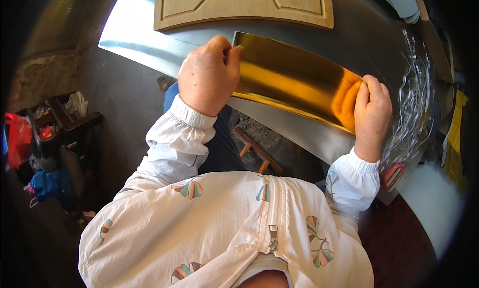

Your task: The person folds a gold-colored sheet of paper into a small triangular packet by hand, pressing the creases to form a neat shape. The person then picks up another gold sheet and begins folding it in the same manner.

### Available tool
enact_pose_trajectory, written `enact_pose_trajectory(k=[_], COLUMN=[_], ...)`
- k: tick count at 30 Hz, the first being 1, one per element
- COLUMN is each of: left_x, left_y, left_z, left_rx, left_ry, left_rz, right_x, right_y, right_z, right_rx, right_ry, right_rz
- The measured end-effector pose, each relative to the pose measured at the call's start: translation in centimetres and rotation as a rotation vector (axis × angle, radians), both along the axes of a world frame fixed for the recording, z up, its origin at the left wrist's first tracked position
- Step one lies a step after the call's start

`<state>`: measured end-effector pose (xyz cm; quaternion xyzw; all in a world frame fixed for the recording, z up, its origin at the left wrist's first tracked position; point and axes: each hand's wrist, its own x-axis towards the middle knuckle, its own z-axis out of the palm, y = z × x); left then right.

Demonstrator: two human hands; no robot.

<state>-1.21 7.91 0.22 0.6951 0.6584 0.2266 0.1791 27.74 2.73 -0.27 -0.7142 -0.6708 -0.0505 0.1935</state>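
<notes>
A shiny gold foil sheet lies on the metal table, curling up at its right end. My left hand pinches the sheet's left edge between thumb and fingers. My right hand grips the curled right end, whose gold surface reflects my fingers. Both hands sit at the table's near edge, with white sleeves with a leaf print running back to my body.
A pale wooden cutting board lies at the far side of the table. A heap of thin silver foil strips covers the table's right end. A dark shelf with cluttered items stands on the floor at left. A wooden stool frame shows under the table.
</notes>
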Motion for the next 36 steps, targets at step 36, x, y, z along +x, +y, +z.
enact_pose_trajectory(k=[36], left_x=[2.2], left_y=[1.1], left_z=[-2.7], left_rx=[-0.072], left_ry=[0.024], left_rz=[0.023], right_x=[-8.8], right_y=[3.1], right_z=[-0.3], right_rx=[-0.347], right_ry=[-0.222], right_rz=[0.017])
